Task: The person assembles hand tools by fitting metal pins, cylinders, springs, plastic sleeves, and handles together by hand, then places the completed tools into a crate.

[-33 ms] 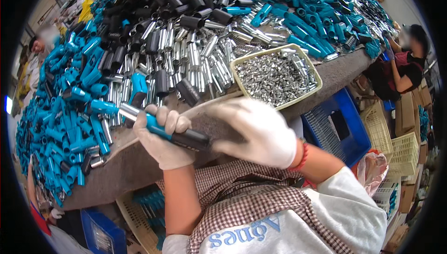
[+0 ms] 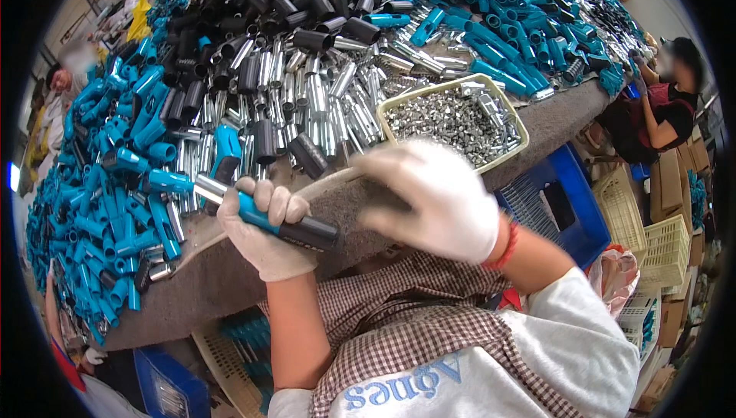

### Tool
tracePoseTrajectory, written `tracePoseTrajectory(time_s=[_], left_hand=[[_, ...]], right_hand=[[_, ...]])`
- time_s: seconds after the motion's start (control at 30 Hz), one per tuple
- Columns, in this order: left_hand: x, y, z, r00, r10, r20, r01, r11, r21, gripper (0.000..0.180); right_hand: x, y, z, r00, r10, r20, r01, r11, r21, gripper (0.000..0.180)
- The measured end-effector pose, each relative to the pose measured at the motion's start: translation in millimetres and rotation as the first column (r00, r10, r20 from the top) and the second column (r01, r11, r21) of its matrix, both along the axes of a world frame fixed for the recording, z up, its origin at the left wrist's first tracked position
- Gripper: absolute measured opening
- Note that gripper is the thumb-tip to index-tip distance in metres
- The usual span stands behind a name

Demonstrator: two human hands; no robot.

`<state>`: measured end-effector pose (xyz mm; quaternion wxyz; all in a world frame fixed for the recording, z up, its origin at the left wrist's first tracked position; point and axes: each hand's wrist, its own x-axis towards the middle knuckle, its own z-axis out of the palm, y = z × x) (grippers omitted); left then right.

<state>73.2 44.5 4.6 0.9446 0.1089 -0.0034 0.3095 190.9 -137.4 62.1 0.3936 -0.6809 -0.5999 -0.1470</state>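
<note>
My gloved left hand is wrapped round a slim tube with a chrome end, a teal middle and a black sleeve. Its black end points right, toward my other hand. My gloved right hand hovers just beside that end, blurred, with thumb and fingers apart and nothing visible between them. Beyond it on the bench sits a cream tray of small metal pieces. Loose chrome tubes and black sleeves lie past my left hand, with teal sleeves heaped to its left.
The bench's grey padded edge runs in front of me. A blue crate with metal rods stands at the right, near cream baskets. Another blue crate is low on the left. A co-worker sits at the far right.
My right hand has shifted slightly right and away from the tube's black end, which now shows more fully. My left hand and the tube have moved a little to the left.
</note>
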Motion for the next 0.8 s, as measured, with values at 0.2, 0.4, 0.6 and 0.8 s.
tracePoseTrajectory(time_s=[0.2, 0.4, 0.6, 0.8], left_hand=[[6, 3, -17, 0.999, 0.047, -0.006, -0.047, 0.998, 0.029, 0.022], [10, 1, -10, 0.976, 0.148, -0.16, -0.139, 0.988, 0.067, 0.021], [8, 3, -12, 0.998, 0.028, -0.054, -0.025, 0.999, 0.045, 0.025], [11, 1, -18, 0.993, 0.089, -0.075, -0.082, 0.992, 0.094, 0.025]], right_hand=[[165, 20, 5, 0.92, -0.353, 0.169, 0.39, 0.869, -0.306, 0.024], [219, 82, -9, 0.884, -0.399, 0.246, 0.447, 0.563, -0.695, 0.035], [220, 114, -16, 0.858, -0.363, 0.363, 0.509, 0.507, -0.696, 0.037], [217, 111, -22, 0.861, -0.452, 0.231, 0.449, 0.467, -0.762, 0.042]])
